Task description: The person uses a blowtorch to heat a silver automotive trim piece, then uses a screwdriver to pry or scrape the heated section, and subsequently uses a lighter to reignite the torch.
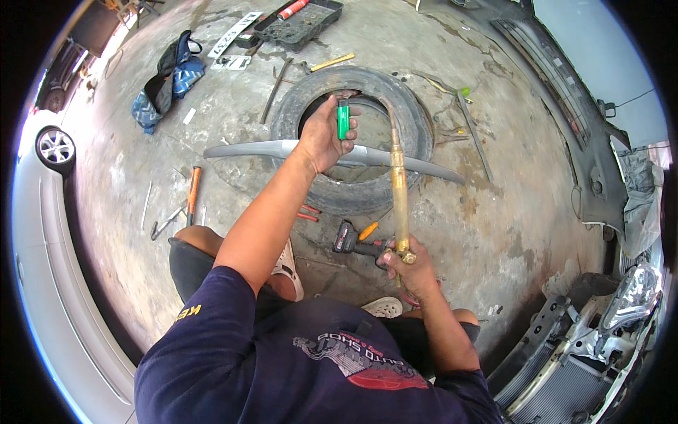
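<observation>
Squatting on the stained concrete floor (494, 233), facing an old tyre (418, 120) lying flat with a long grey trim strip (247, 149) laid across it.

Holding a green lighter (343, 119) upright in the left hand (319, 140), fingers wrapped round its lower body, thumb up near the top. Reaching forward with that arm almost straight, over the near rim of the tyre and above the strip, with the lighter over the tyre's hole.

Gripping the valve end of a long brass torch (400, 185) in the right hand (411, 265), fist closed on the handle, low and close to the knees, at the near side of the floor. Pointing the tube away from the body and across the strip, its bent tip ending over the far inner rim of the tyre, just right of the lighter but apart from it.

Judged as the lighting step: lighter and nozzle brought close, not yet met. No flame to be seen, though hard to be sure at this size. Calls for closing the small gap between tip and lighter, a thumb on the wheel, fingers on the valve, and keeping the nozzle raised off the strip and the rubber.

Also lying near: a red and black power tool (346, 239) just left of the right hand, and an orange-handled screwdriver (193, 189) well off to the left.
</observation>
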Demonstrator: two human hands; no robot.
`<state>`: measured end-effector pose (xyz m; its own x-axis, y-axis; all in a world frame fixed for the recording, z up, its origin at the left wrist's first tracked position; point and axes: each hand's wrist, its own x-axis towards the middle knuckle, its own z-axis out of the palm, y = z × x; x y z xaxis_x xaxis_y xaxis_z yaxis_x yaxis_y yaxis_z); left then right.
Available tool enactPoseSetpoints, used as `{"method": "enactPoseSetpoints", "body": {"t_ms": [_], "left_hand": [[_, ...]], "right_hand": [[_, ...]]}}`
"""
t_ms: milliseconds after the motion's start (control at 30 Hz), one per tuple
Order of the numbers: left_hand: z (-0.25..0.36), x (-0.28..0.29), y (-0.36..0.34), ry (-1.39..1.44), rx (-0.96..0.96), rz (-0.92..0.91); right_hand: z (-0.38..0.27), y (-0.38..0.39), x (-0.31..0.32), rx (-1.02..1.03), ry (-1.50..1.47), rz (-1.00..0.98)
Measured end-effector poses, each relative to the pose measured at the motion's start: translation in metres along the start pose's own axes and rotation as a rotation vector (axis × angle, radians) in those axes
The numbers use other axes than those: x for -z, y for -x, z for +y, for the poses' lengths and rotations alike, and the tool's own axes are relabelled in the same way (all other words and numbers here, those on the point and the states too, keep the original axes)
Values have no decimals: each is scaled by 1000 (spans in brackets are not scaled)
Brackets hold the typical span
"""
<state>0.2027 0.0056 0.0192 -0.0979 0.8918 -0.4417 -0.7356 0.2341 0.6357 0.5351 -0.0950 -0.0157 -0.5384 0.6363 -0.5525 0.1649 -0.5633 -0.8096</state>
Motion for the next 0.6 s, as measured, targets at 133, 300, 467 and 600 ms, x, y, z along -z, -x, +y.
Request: {"method": "enactPoseSetpoints", "body": {"t_ms": [133,300,467,600], "left_hand": [[-2,-2,-5,94,-18,-28],[-13,-6,-16,123,-136,61],[-14,-20,-16,84,-140,79],[-13,-23,-21,126,-127,75]], "right_hand": [[13,-1,-5,23,98,-45],[12,2,-8,-3,53,-62],[13,-2,-3,17,-26,-30],[11,-5,-2,36,-24,-39]]}}
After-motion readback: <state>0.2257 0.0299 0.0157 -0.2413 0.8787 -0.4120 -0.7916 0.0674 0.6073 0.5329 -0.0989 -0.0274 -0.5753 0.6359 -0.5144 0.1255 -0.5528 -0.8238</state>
